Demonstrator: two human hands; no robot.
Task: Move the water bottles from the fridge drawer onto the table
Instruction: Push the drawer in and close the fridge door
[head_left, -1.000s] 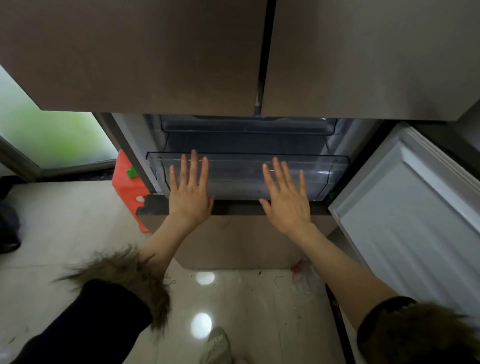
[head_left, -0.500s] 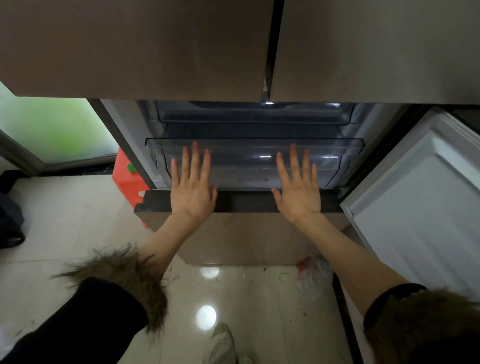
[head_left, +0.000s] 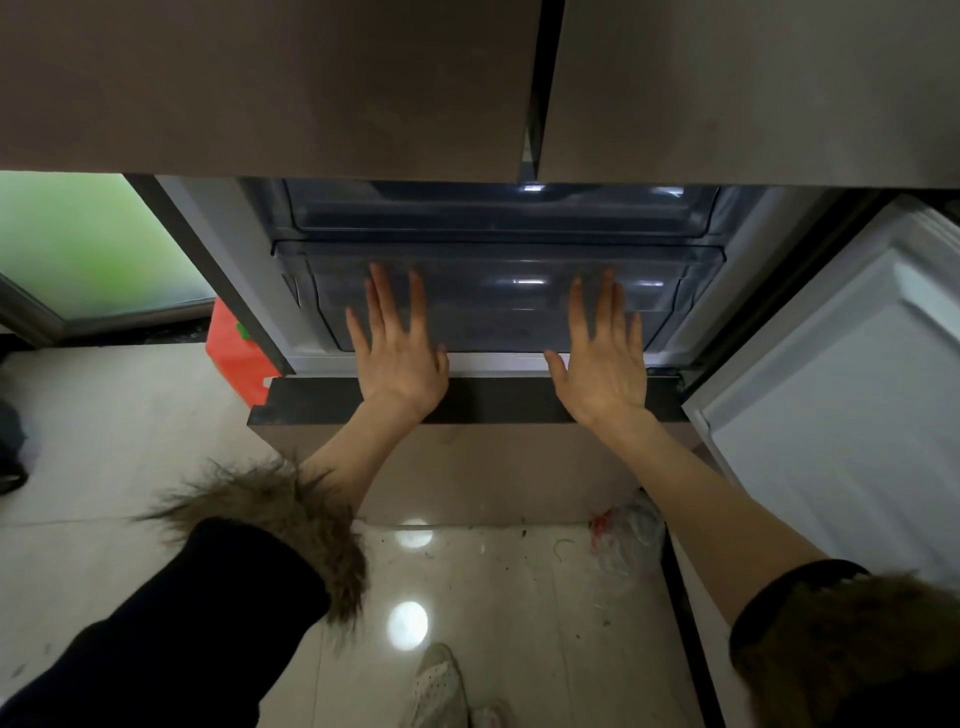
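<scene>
Head view, looking down at the open lower compartment of a fridge. The clear fridge drawer (head_left: 498, 296) serves as the landmark; it sits within the compartment, its front wall facing the viewer, and a second clear drawer (head_left: 498, 208) lies directly above it. The left hand (head_left: 397, 358) is laid flat against the left half of the drawer front, fingers (head_left: 376, 296) straight and spread apart, clamped on nothing; the right hand (head_left: 602, 364) is laid flat against the right half, fingers straight and slightly apart, thumb out toward the left hand, likewise holding nothing. Water bottles cannot be made out through the drawer's wall, nor is the table in view. Below the drawer runs a dark ledge (head_left: 493, 400), which both wrists cross; above it hang two closed brown upper doors (head_left: 260, 88); to its right stands an open white door (head_left: 841, 395); to its left, beyond the fridge's side, sits a red-orange object (head_left: 234, 353) on the pale tiled floor (head_left: 104, 441). Fur-trimmed dark sleeves (head_left: 249, 545) cover both forearms partway; a crumpled plastic bag (head_left: 628, 535) lies on the floor below the drawer's right end.
</scene>
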